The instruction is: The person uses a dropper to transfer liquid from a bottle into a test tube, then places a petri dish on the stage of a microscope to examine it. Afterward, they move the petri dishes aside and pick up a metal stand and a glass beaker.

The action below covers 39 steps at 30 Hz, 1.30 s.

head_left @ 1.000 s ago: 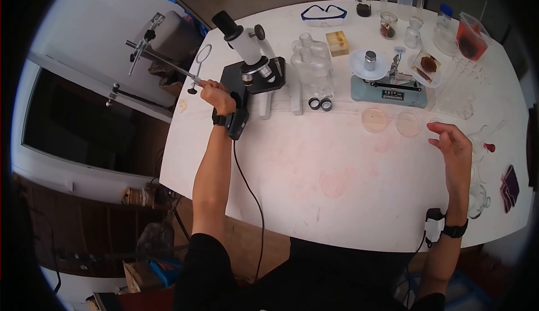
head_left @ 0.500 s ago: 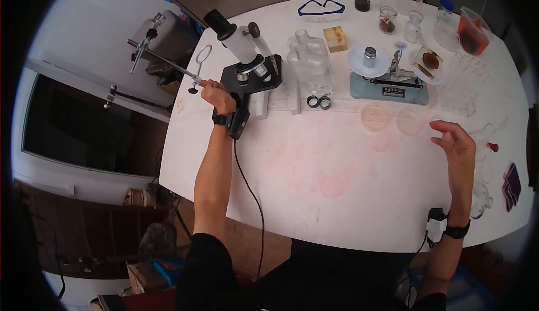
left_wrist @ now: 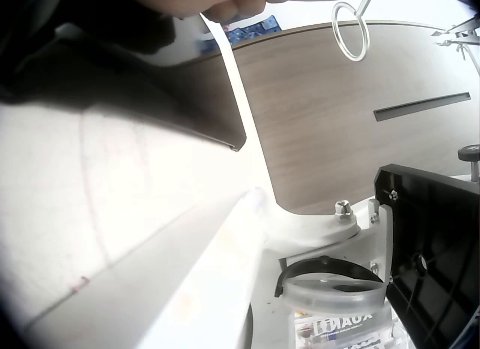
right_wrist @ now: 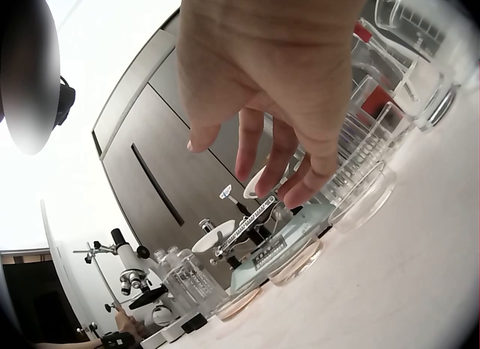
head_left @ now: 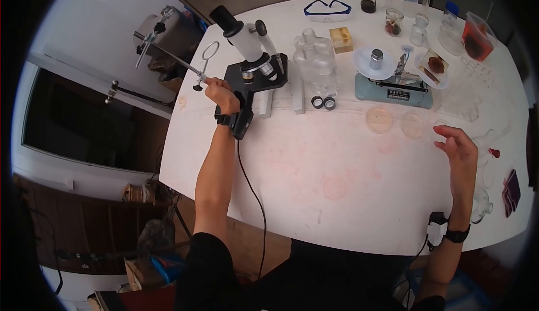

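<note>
My left hand (head_left: 222,95) grips the lower part of a lab stand's metal rod (head_left: 178,61), its fingers curled around it. Above the hand the stand carries a ring and, higher up, a clamp (head_left: 160,27). A white and black microscope (head_left: 247,47) stands just right of this hand. On the right, my right hand (head_left: 459,146) hovers over the table with loosely bent fingers and holds nothing; the right wrist view shows a bare palm (right_wrist: 270,79). Near its fingertips lie shallow clear dishes, among them a petri dish (head_left: 412,124) and a pinkish one (head_left: 379,120).
Behind the dishes stands a blue balance (head_left: 391,93) with a metal weight (head_left: 376,60) on one pan. Clear bottles (head_left: 315,64) stand beside the microscope. Goggles (head_left: 327,13) and a red-filled container (head_left: 477,40) are farther back. Dark purple cloth (head_left: 511,193) lies at the right edge.
The head view has shifted slightly, so the scene sits a little farther right. Both hands keep about the same places and poses.
</note>
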Motion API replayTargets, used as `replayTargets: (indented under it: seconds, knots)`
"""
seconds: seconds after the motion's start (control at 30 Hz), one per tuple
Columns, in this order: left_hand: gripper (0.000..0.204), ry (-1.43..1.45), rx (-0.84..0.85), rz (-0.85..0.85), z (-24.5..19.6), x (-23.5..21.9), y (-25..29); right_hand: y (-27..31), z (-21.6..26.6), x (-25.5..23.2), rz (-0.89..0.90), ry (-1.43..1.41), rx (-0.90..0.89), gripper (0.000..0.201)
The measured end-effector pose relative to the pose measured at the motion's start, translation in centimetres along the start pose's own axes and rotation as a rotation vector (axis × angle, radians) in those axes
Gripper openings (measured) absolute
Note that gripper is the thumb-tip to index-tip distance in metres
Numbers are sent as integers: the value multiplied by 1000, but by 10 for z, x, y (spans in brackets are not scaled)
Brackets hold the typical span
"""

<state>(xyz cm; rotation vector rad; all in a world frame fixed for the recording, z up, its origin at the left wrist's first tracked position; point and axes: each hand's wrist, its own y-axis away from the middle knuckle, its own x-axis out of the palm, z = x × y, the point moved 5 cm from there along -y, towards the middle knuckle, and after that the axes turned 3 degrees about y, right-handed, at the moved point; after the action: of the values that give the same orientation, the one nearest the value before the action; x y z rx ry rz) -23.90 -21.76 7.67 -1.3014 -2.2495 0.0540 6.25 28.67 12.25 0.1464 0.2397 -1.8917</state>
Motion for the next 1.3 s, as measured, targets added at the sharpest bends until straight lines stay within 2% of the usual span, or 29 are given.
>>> replayTargets:
  seconds: [0.23, 0.73, 0.97, 1.03, 1.1, 1.13, 1.17, 1.2, 1.23, 1.3]
  knots:
    - [56, -45, -27, 30, -1, 2, 2, 0, 0, 0, -2, 11, 1, 36]
    - [56, -23, -115, 203, 8, -3, -5, -2, -6, -3, -23, -23, -13, 36]
    - [56, -22, -131, 216, 11, -5, -7, 8, 20, -10, -43, 15, -90, 34]
    - [56, -34, -134, 195, 13, -5, -6, 21, 40, -23, -95, 125, -248, 36]
    - [56, -29, -130, 221, 12, -6, -4, 43, 62, -42, -131, 211, -271, 39]
    - [52, -10, -167, 209, 22, -13, -11, 56, 76, -54, -177, 261, -338, 40]
    - [45, -39, -122, 230, 18, -14, -8, 71, 88, -66, -230, 327, -394, 42]
    - [39, -41, -72, 232, 17, -14, -8, 82, 96, -77, -266, 351, -378, 44]
    - [38, -77, -119, 239, 17, -16, -9, 93, 97, -92, -312, 417, -329, 44]
    - [50, -303, -88, 186, 5, -21, 0, 115, 88, -123, -455, 337, -304, 44]
